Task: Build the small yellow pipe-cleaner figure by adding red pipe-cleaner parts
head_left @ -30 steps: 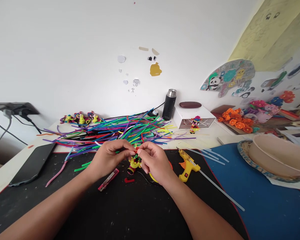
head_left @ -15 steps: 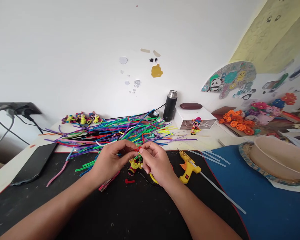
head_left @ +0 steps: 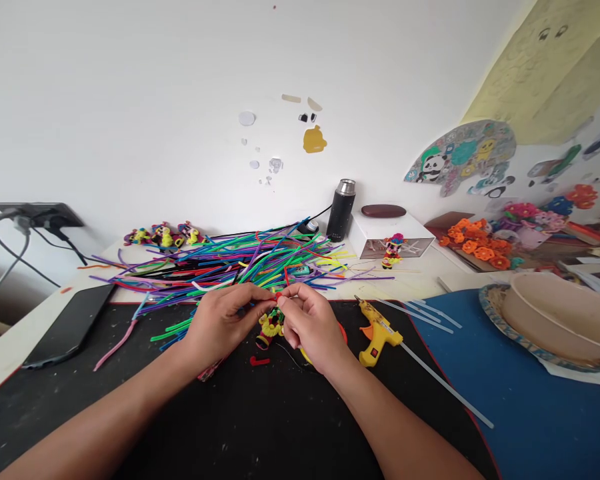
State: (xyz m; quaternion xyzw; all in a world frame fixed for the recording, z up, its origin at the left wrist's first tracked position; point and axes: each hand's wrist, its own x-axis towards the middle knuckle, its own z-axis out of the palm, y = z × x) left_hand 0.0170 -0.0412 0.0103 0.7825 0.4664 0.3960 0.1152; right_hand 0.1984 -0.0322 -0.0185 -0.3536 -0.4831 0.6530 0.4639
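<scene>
My left hand (head_left: pixel 225 321) and my right hand (head_left: pixel 310 323) meet over the black mat, fingertips pinched together on a red pipe cleaner (head_left: pixel 279 297). One end of it sticks up between the hands. Just below the fingers is a small yellow, red and black pipe-cleaner figure (head_left: pixel 266 331), partly covered by my right hand. A short bent red piece (head_left: pixel 259 361) lies on the mat nearer to me. Under my left wrist something pink and narrow (head_left: pixel 210 371) shows only in part. Beside my right hand lies a yellow glue gun (head_left: pixel 379 333) with a long glue stick in it.
Behind the hands spreads a heap of colourful pipe cleaners (head_left: pixel 260 260). A black flask (head_left: pixel 341 210) and a white box (head_left: pixel 380 230) stand by the wall. Left lies a phone (head_left: pixel 70 327); right, a beige basin (head_left: pixel 555 313) and loose glue sticks (head_left: pixel 433 313).
Both hands keep their pinch on the red pipe cleaner, with only slight finger movement. The view has shifted very little.
</scene>
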